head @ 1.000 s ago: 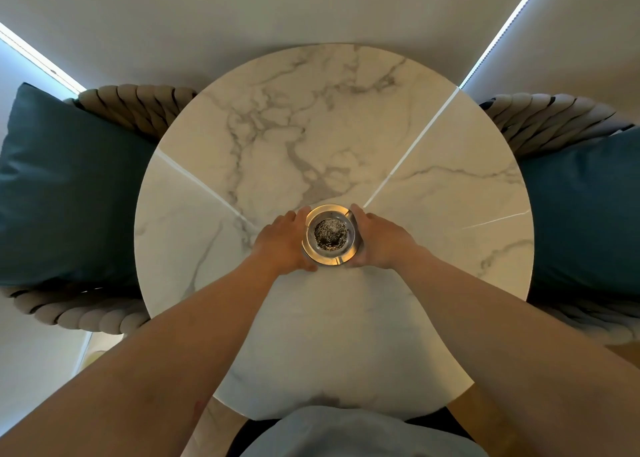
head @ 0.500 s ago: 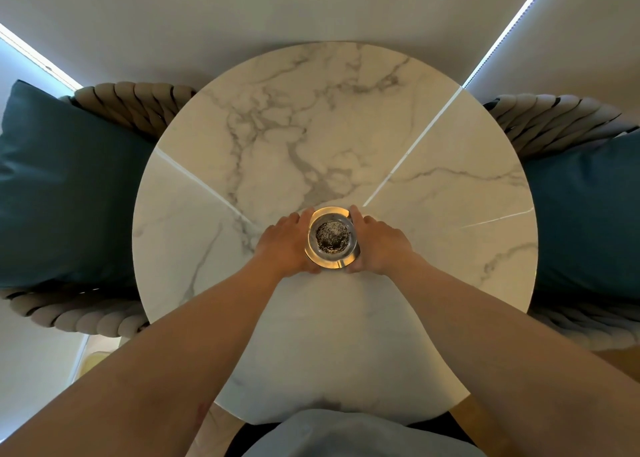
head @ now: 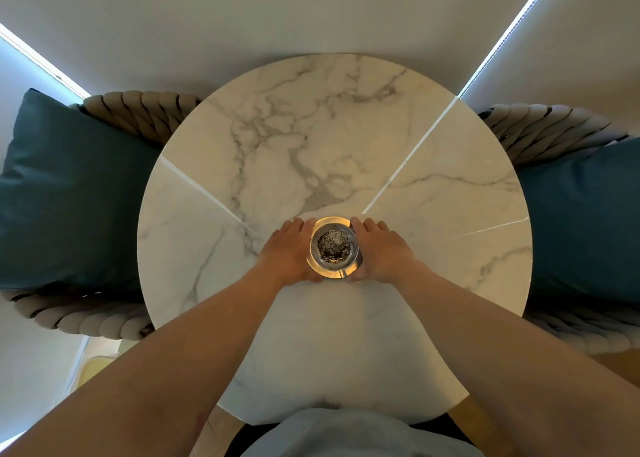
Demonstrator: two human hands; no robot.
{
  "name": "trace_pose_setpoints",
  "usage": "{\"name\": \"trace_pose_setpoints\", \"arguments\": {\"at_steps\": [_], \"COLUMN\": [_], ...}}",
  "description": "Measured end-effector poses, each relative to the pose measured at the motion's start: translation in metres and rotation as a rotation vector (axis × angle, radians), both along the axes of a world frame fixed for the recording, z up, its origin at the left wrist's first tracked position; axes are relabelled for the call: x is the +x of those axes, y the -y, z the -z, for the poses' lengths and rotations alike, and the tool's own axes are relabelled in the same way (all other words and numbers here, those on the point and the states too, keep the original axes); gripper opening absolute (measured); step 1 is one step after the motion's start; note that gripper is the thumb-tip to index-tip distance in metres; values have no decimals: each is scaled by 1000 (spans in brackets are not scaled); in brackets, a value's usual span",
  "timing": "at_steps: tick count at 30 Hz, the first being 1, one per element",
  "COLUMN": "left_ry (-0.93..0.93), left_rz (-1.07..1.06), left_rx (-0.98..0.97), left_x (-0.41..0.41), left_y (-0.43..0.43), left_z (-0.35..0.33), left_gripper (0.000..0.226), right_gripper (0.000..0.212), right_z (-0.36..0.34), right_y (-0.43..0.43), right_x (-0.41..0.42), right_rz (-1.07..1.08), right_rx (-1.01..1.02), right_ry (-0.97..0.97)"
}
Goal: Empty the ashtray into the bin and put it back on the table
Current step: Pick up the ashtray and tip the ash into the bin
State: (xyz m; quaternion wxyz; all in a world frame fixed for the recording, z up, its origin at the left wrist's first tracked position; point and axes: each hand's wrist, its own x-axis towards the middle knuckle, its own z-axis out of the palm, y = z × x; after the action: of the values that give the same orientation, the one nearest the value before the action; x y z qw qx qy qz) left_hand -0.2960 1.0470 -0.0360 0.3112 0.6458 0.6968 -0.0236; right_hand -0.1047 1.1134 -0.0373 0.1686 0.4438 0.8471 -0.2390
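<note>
The round glass ashtray (head: 333, 247) (ash-filled) sits mid-tabletop (head: 433, 186), held directly between the 2 hands, left hand (head: 292, 251) and right hand (head: 380, 248) equally near.

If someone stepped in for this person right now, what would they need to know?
Left hand: cupped against the left side of the round glass ashtray.
Right hand: cupped against its right side.
The ashtray sits near the middle of the round white marble table, between both hands; whether it has left the surface cannot be told. It holds dark ash.
Done: ashtray gripped from both sides.
Left: carry it to the bin, which is not in view, tip the ash out, and set the ashtray back on the table.
</note>
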Motion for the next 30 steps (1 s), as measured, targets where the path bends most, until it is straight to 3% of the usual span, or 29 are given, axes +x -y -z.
{"name": "trace_pose_setpoints", "arguments": {"at_steps": [11, 30], "left_ry": [107, 124], "left_rz": [-21, -28], "left_rx": [25, -3], "left_x": [8, 33], "left_y": [25, 84], "left_z": [-17, -27], "left_gripper": [104, 104], "right_gripper": [121, 120], "right_z": [-19, -37], "right_y": [22, 82], "right_x": [12, 37], "right_rz": [-17, -4], "right_rx": [-11, -21], "right_ry": [-51, -62]}}
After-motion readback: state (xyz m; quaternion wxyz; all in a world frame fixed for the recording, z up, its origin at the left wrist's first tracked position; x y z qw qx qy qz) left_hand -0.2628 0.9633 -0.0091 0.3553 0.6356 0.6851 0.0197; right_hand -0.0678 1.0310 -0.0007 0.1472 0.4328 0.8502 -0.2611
